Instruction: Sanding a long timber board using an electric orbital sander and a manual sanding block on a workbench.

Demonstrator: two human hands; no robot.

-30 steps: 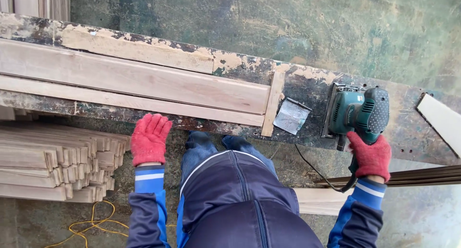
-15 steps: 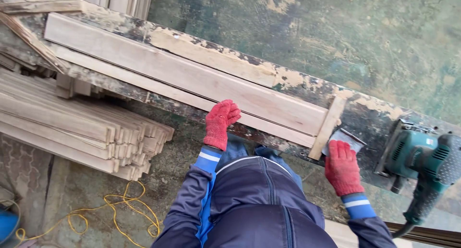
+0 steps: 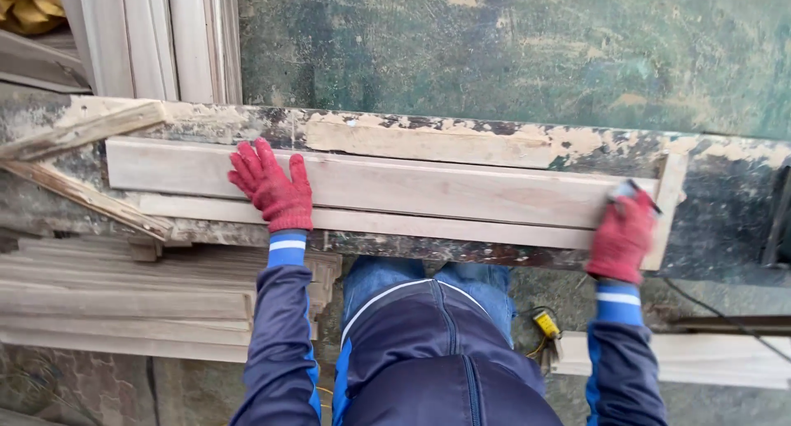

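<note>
My left hand point(image 3: 272, 187), in its red glove, lies flat with fingers spread on the pale wooden board point(image 3: 461, 191), pressing it down near its left end. My right hand point(image 3: 622, 236) is at the board's right end, curled around a small grey piece of sandpaper point(image 3: 624, 190), just beside the short wooden stop point(image 3: 669, 203) that the board butts against. The board lies lengthwise on the worn, paint-flaked bench point(image 3: 494, 138), with a thinner strip point(image 3: 371, 222) touching its near edge. I judge the main risk to be the board sliding: only my one flat palm holds it, so a hard stroke along the grain could skate it leftward, away from the stop. The thin strip sits close to the bench's front edge and could be nudged off toward the stacked slats point(image 3: 124, 298) below. My knuckles could also knock the stop at the end of a stroke.
</note>
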